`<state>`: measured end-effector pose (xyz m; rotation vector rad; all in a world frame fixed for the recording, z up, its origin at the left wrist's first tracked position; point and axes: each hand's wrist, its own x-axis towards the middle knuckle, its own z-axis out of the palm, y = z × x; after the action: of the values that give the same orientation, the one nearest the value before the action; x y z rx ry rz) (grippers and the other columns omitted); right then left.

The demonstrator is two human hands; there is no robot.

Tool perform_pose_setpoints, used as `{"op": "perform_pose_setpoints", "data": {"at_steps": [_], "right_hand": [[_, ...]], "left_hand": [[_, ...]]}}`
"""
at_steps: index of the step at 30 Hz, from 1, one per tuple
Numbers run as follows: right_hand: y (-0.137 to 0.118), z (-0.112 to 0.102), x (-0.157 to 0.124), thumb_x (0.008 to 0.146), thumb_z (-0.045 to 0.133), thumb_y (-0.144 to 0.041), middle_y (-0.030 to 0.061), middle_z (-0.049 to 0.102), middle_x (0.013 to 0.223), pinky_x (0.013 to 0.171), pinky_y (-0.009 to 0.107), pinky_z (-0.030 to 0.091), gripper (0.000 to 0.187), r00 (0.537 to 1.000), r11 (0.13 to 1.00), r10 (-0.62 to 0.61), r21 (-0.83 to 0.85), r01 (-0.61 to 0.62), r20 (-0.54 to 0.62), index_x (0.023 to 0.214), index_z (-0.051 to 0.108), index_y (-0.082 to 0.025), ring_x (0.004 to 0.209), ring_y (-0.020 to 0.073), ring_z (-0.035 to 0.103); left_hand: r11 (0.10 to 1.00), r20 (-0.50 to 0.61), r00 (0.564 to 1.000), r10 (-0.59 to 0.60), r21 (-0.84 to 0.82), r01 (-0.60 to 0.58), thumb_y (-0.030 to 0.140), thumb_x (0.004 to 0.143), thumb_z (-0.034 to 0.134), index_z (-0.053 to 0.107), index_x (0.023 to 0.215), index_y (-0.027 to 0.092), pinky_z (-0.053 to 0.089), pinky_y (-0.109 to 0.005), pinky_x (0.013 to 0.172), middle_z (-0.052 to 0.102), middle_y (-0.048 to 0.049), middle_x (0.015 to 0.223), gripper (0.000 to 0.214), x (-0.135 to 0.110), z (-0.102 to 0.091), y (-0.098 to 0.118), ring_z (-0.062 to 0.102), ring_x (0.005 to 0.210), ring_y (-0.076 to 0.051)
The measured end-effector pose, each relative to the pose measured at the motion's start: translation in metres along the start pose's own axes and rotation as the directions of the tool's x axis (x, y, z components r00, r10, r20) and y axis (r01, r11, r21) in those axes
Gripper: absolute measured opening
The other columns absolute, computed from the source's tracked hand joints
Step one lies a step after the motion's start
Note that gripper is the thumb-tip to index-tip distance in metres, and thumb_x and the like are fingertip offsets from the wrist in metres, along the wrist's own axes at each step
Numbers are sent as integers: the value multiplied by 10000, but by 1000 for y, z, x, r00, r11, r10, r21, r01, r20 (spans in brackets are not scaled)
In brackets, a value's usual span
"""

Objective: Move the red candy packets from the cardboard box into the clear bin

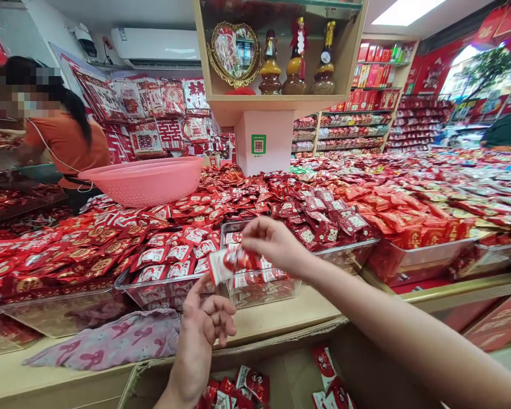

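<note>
Small packet between your hands, above packed clear bins

Your right hand (275, 241) pinches a small glossy red-and-white packet (221, 266) between thumb and fingers, in front of a clear, hard plastic bin (262, 295) of similar packets. Your left hand (201, 332) is just below, its top digit at the packet's lower corner, the other fingers loosely curled; you cannot tell from here whether it grips. The packet is blurred, so its print is unreadable.

Your right forearm crosses the pale, smooth ledge (270, 325) and hides part of it. Left of the bin, a second clear plastic bin (164, 292) is heaped with crinkled, pillow-shaped red-and-white sachets (176, 253). To the right, shiny dark-red pouches (315, 218) pile above their container's rim. A rumpled, soft pink-patterned cloth (111, 343) lies on the ledge near your left wrist. Below you, a brown cardboard box with a ragged edge (289, 339) holds a few loose red-and-white packs (253, 382).

Farther back, a round pink perforated plastic basin (145, 180) sits on the heaps, beside a square white pillar (268, 165) bearing a green label. Beyond the basin, a person in an orange top (83, 145) stands at the left.
</note>
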<state>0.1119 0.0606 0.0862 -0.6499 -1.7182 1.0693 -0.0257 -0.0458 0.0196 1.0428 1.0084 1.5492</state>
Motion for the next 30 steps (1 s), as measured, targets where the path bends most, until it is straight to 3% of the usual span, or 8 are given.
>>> {"op": "perform_pose_setpoints", "data": {"at_steps": [4, 7, 11, 15, 18, 22, 26, 30], "right_hand": [[11, 34, -60, 694, 582, -296, -25, 495, 652, 510, 189, 406, 205, 986, 947, 162, 273, -169, 46, 805, 487, -153, 563, 67, 474], [33, 50, -76, 755, 473, -462, -51, 421, 544, 394, 174, 331, 299, 950, 920, 314, 249, -303, -2, 725, 441, -166, 437, 54, 394], [54, 58, -79, 775, 371, -551, -64, 322, 455, 348, 181, 241, 422, 942, 926, 332, 208, -314, -58, 581, 360, -176, 372, 45, 295], [52, 61, -80, 782, 384, -527, -63, 308, 450, 371, 181, 221, 431, 946, 922, 298, 293, -252, -125, 544, 336, -171, 396, 39, 265], [43, 62, -81, 780, 392, -521, -76, 293, 416, 348, 180, 197, 417, 926, 859, 364, 419, -293, -100, 552, 333, -177, 357, 35, 240], [39, 60, -83, 746, 427, -547, -82, 306, 394, 304, 174, 185, 414, 902, 818, 431, 436, -375, -35, 567, 344, -183, 322, 40, 243], [43, 57, -85, 731, 438, -561, -78, 327, 450, 301, 174, 225, 391, 898, 828, 439, 398, -395, -21, 628, 366, -190, 351, 55, 286], [49, 54, -85, 738, 472, -510, -64, 316, 506, 400, 182, 251, 385, 931, 891, 354, 335, -306, -90, 591, 365, -170, 450, 52, 269]], "left_hand": [[985, -217, 975, 37, 173, 1, 541, 733, 454, 527, 1013, 232, 383, -147, 368, 552, 27, 642, 423, -4, 5, -2, 471, 467, -84], [938, -286, 952, 112, 348, -6, 481, 740, 481, 555, 948, 227, 417, -154, 367, 541, 21, 697, 337, -9, 11, -5, 477, 498, -91], [885, -267, 951, 158, 465, -17, 477, 766, 429, 533, 976, 233, 396, -167, 285, 482, 53, 580, 339, -11, 15, -7, 418, 369, -77], [931, -261, 959, 111, 366, -9, 470, 759, 453, 515, 997, 255, 329, -137, 233, 424, 85, 505, 326, -9, 14, -10, 388, 313, -62], [956, -265, 961, 77, 293, 4, 469, 757, 463, 504, 1022, 274, 284, -116, 223, 407, 91, 502, 332, -7, 13, -11, 376, 302, -51], [910, -232, 968, 100, 414, 5, 483, 755, 453, 505, 1039, 267, 339, -142, 237, 434, 78, 529, 361, -8, 10, -8, 389, 311, -58], [869, -210, 970, 126, 496, -6, 495, 751, 439, 514, 1049, 259, 388, -173, 260, 419, 73, 498, 387, -12, 14, -3, 381, 324, -74], [886, -230, 970, 81, 462, 35, 504, 744, 435, 513, 1079, 255, 364, -171, 240, 414, 70, 468, 425, -13, 16, 0, 372, 318, -82]]}}
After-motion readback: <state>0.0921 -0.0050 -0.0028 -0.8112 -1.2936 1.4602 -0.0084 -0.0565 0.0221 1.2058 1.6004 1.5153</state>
